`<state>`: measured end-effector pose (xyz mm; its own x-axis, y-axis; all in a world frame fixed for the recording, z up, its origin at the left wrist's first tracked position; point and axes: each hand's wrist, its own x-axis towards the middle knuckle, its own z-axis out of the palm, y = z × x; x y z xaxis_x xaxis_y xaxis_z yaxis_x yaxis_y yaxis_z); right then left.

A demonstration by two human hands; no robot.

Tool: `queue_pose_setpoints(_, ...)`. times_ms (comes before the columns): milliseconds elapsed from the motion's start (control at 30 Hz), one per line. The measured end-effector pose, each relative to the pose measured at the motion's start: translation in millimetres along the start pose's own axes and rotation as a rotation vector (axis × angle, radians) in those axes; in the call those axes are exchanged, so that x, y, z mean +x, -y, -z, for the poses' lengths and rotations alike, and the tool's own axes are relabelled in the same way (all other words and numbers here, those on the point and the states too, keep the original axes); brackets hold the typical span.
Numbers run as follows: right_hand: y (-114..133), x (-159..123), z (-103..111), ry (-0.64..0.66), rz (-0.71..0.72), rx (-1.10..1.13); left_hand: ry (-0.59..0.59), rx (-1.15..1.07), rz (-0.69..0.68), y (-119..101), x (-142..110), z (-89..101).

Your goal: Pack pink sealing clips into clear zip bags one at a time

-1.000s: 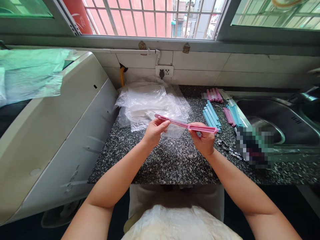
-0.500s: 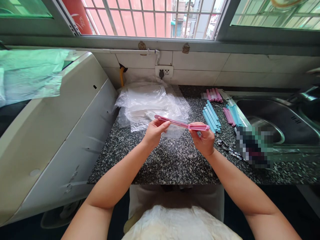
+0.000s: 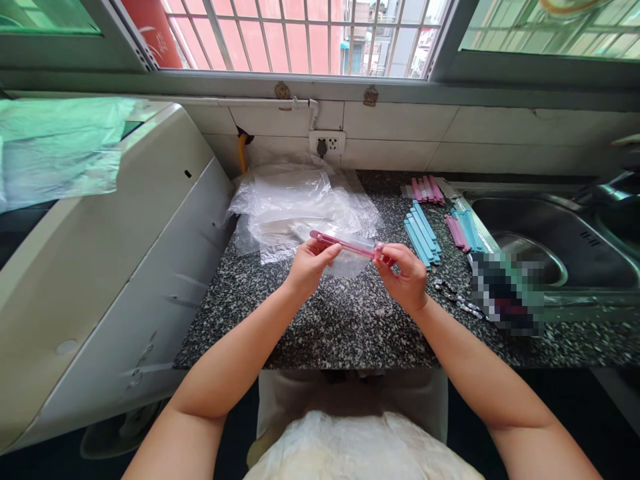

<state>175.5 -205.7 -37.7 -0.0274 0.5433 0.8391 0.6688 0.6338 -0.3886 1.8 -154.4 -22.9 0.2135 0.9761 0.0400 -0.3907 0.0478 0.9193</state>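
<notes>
My left hand (image 3: 309, 265) pinches the left end of a long, thin pink bag sealing clip (image 3: 350, 247) between thumb and fingers. At the clip's right end, my right hand (image 3: 406, 277) grips a short pink part with its fingertips. The clip is held above the counter, slanting slightly down to the right. Beneath and behind it lies a heap of clear plastic bags (image 3: 295, 200). Just right of my right hand, several light blue clips (image 3: 423, 233) lie side by side.
Pink clips (image 3: 427, 190) lie at the back of the speckled counter (image 3: 320, 327), with smaller pink ones (image 3: 457, 233) and blue ones (image 3: 469, 230) near the sink (image 3: 525, 213). A blurred-out package (image 3: 505, 293) lies before the sink. A beige appliance (image 3: 150, 180) bounds the left side.
The long pink piece sticking out to the right past my right hand no longer shows; only a short pink end is visible at my right fingertips. My left hand has stayed in place.
</notes>
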Motion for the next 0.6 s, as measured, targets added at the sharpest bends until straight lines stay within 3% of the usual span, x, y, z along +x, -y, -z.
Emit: queue_pose_setpoints(600, -4.2, -4.2, -1.8, 0.058, -0.028, -0.024, 0.062, 0.087, -0.088, -3.4, -4.5, -2.9)
